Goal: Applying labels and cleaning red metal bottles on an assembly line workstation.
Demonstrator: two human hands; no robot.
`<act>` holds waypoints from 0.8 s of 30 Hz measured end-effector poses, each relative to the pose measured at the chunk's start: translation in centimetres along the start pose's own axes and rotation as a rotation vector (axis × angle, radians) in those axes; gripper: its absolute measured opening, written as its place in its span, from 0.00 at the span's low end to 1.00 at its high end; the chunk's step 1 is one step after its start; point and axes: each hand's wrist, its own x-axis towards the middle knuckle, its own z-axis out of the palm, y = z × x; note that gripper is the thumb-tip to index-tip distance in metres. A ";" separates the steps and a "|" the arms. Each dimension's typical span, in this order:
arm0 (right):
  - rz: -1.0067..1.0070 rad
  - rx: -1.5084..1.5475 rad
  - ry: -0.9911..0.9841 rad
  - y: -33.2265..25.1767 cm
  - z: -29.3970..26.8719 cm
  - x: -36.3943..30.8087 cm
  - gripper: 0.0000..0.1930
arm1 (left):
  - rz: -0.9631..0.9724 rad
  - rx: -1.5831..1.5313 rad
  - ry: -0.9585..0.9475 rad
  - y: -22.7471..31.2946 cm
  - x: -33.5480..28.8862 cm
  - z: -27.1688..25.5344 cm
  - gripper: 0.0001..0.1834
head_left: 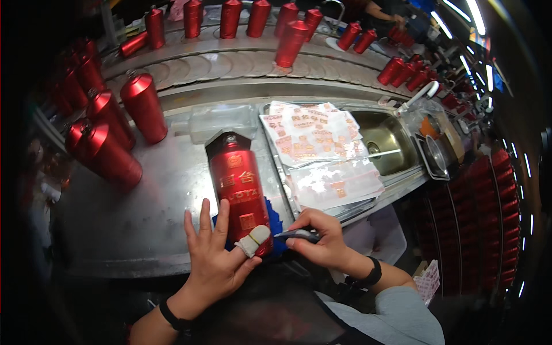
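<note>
A red metallic bottle (240, 183) with gold lettering lies on the steel worktop in front of me, its neck pointing away. A dark angular holder (246, 142) shows around its neck, and a blue cloth (275, 221) pokes out from under it. My left hand (215, 261) rests against the bottle's near end with its fingers spread. A white finger cover (253, 240) on one finger lies over the bottle's lower right part. In a pinch, my right hand (323, 241) holds a dark, pen-shaped tool (302, 234). The tool's pointed tip is close to the bottle's right side; contact cannot be told.
Sheets of red-and-gold stickers (313, 135) lie right of the bottle, beside a sink (382, 141) with a white tap (422, 95). Several red bottles (144, 106) stand at left. More line the conveyor (201, 68). A clear plastic tray (224, 122) sits behind.
</note>
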 end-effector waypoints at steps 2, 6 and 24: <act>0.124 0.042 0.106 -0.1 0.3 0.0 0.09 | -0.006 -0.003 -0.022 -0.8 -0.2 1.0 0.17; 0.226 0.292 0.100 -2.8 2.9 1.0 0.13 | -0.069 -0.037 0.004 -1.5 -2.5 1.3 0.20; 0.406 0.344 0.245 -0.5 2.7 -0.7 0.11 | -0.059 0.010 0.008 -0.8 -1.3 0.5 0.24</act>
